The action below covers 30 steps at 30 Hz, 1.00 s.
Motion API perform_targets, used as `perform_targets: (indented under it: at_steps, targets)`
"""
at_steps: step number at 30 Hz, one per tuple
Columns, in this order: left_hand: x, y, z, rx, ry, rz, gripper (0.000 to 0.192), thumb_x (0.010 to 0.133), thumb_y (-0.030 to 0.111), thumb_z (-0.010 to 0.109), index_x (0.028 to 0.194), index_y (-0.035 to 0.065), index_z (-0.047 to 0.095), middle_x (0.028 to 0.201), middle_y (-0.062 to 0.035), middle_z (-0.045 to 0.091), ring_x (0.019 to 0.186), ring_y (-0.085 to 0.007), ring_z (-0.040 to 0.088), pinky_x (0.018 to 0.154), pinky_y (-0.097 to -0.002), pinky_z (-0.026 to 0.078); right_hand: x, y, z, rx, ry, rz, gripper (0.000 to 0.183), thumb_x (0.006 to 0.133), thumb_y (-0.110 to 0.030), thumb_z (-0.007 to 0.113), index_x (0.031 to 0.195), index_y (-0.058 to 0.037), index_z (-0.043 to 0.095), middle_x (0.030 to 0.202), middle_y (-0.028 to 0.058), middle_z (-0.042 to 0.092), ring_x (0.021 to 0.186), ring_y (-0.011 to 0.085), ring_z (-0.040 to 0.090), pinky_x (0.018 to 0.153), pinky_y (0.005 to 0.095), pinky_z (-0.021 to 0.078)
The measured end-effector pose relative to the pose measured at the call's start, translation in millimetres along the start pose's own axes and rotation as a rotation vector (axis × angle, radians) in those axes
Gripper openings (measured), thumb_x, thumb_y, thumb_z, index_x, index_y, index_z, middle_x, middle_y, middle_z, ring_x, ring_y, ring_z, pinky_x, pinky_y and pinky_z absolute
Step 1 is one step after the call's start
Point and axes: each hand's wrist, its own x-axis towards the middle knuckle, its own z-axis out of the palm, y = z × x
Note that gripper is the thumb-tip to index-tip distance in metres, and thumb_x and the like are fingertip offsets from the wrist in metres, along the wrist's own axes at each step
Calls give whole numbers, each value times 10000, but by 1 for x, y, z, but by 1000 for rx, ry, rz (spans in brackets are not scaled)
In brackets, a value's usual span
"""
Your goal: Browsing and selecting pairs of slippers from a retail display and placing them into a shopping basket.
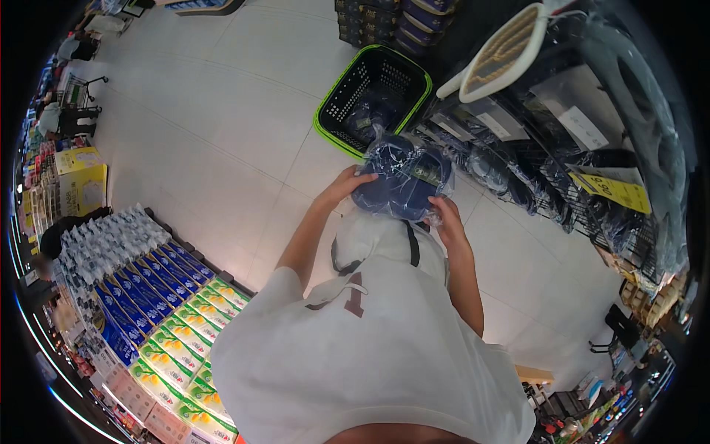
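Observation:
Between my two hands is a pair of dark blue slippers point(390, 180) in a clear plastic wrap, held in front of my waist. My left hand point(354, 184) grips the wrap at its left side, thumb on top. At the lower right corner, my right hand point(446, 216) pinches the wrap. Just beyond the slippers a black shopping basket point(339, 89) with a bright green rim stands on the floor. Another dark plastic-wrapped item point(367, 114) lies inside it, partly hidden by the held slippers.
On the right, a rack point(546, 166) carries wrapped slippers and a yellow price tag point(613, 191). A white-framed woven item point(502, 53) juts out above it. Stacked tissue packs point(177, 338) fill the left side. Other people point(69, 119) and a shopping cart point(77, 91) are far left.

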Motion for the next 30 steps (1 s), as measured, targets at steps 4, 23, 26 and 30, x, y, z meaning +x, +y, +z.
perform_targets:
  at_steps: [4, 23, 26, 30]
  targets:
    - [0, -38, -50, 6, -82, -206, 815, 722, 343, 774, 1299, -78, 379, 1102, -148, 599, 952, -205, 624, 735, -360, 529, 52, 3, 43, -93, -7, 58, 262, 790, -266, 673, 947, -90, 561, 862, 10, 565, 729, 141, 580, 581, 286, 496]
    - [109, -55, -50, -779, 396, -253, 442, 805, 229, 677, 1150, 17, 499, 1048, -144, 613, 939, -284, 642, 801, -458, 557, 162, 46, 101, -271, 58, 288, 699, 818, -420, 671, 1330, -43, 381, 1113, 121, 577, 941, 217, 604, 741, 348, 501]
    - [183, -68, -66, -687, 494, -267, 397, 787, 164, 685, 1121, 18, 528, 1082, -156, 590, 937, -300, 631, 665, -475, 588, 159, 55, 64, -467, 426, 183, 676, 840, -452, 653, 1326, -51, 406, 1006, 106, 625, 902, 203, 631, 735, 335, 501]
    - [264, -91, -114, -553, 511, -271, 395, 767, 151, 707, 1084, -4, 529, 1014, -164, 609, 811, -317, 653, 519, -411, 606, 119, 79, 3, -358, 277, 123, 455, 906, -391, 581, 1235, -87, 507, 965, 105, 645, 811, 188, 652, 712, 321, 500]
